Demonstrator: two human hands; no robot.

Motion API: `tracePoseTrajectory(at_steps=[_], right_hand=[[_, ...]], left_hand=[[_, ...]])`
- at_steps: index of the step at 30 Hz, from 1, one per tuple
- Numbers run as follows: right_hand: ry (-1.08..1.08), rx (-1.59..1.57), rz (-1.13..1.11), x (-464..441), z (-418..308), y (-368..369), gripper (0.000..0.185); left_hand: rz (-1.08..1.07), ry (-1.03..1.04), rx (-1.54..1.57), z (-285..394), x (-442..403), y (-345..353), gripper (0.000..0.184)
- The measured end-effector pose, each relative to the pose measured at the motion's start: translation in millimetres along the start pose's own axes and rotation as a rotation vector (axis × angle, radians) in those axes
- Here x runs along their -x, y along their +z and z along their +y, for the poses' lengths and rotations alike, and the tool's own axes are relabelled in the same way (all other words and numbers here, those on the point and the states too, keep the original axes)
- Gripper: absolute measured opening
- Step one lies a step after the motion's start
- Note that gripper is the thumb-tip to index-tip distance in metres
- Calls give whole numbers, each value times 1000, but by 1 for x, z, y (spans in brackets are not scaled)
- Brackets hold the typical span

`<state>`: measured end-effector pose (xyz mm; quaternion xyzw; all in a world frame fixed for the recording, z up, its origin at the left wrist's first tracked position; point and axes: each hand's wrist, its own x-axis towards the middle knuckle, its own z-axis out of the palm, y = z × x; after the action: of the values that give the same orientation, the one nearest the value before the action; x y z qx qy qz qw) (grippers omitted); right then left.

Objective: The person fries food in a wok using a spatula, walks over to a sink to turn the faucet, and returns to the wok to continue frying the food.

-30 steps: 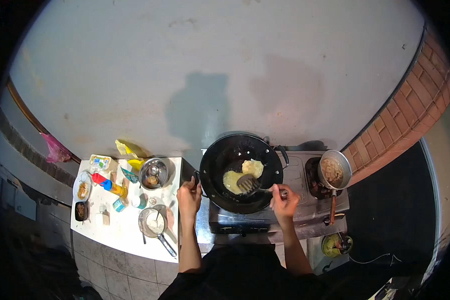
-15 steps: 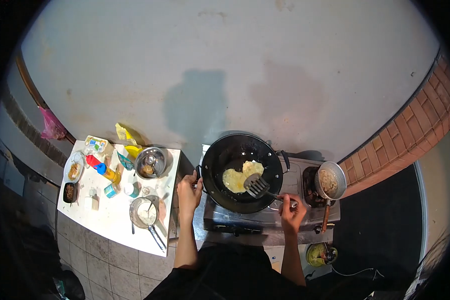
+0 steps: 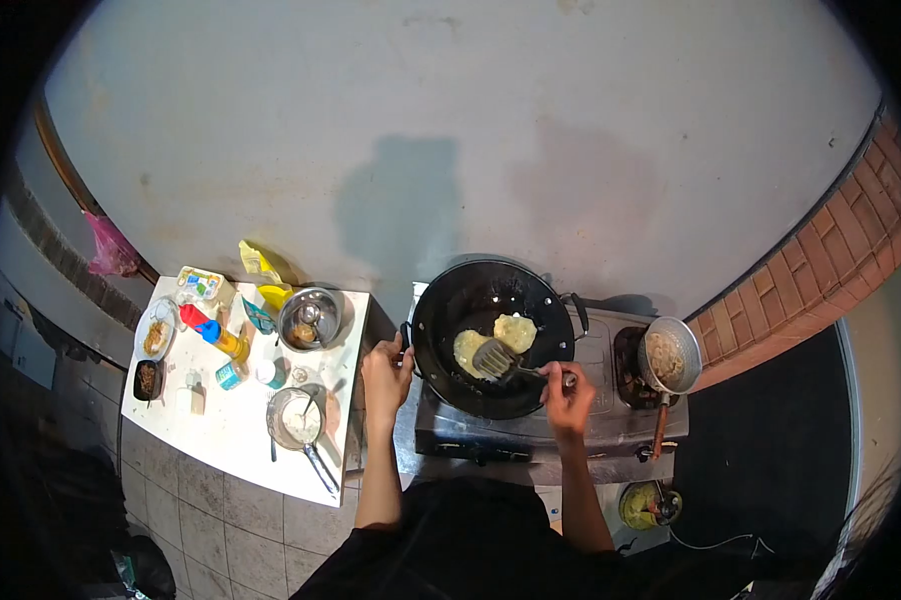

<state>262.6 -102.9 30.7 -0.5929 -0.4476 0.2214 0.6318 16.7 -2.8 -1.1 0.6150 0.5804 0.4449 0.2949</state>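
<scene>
A black wok (image 3: pixel 461 285) rests on the stove. Two pale yellow pieces of food lie inside it, a left piece (image 3: pixel 468 350) and a right piece (image 3: pixel 516 331). My right hand (image 3: pixel 569 397) is closed round the handle of a slotted spatula (image 3: pixel 493 359), whose head lies over the left piece. At the wok's left side, my left hand (image 3: pixel 387 375) grips the wok's left handle (image 3: pixel 407 336), which the fingers partly cover.
A saucepan of food (image 3: pixel 671 355) sits on the right burner. On the white table (image 3: pixel 231 450) at left are a metal bowl (image 3: pixel 310 319), a pot with white contents (image 3: pixel 299 416), bottles, a plate (image 3: pixel 156 332) and a yellow packet (image 3: pixel 258 262).
The spatula head moved off to the lower right between the two earlier frames and is now back over the left piece. The view has shifted slightly. My left hand stays at the wok's handle.
</scene>
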Motion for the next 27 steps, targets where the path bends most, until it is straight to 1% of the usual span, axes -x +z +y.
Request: tracePoseTrajectory(at_steps=[2,5,7,9,10,12,15,19,21,23,24,25,27], right_hand=[[37,-93,-7,-5,10,9,12],[63,-89,-39,-10,15,15,12],[41,-75,-36,-13,25,17,13],[-36,2,-40,-14,27,16,17],[-34,-1,-39,-14,29,13,17],[22,129,-124,-11,31,2,24],[64,129,-87,-3,26,3,28],[113,98,-77,4,32,9,27],[-4,109,-104,4,29,12,28],[14,111,-103,5,22,10,29],[75,117,-94,5,22,9,26],[137,124,-84,5,22,8,23],[137,149,-90,2,26,10,23]], left_hand=[[2,2,-4,-2,-1,1,24],[7,-9,7,-3,-1,2,24],[0,14,-46,2,0,0,24],[5,15,-47,0,0,1,24],[10,17,-44,0,0,1,25],[9,28,-62,-1,1,1,26],[9,55,-80,-4,1,1,27],[-9,70,-51,-2,0,0,27],[-17,93,-90,-1,-1,-1,27],[-32,68,-79,1,-1,-3,26],[-36,69,-83,3,-1,-5,26],[-35,103,-138,5,-1,-6,26],[-42,138,-195,7,-1,-5,26]])
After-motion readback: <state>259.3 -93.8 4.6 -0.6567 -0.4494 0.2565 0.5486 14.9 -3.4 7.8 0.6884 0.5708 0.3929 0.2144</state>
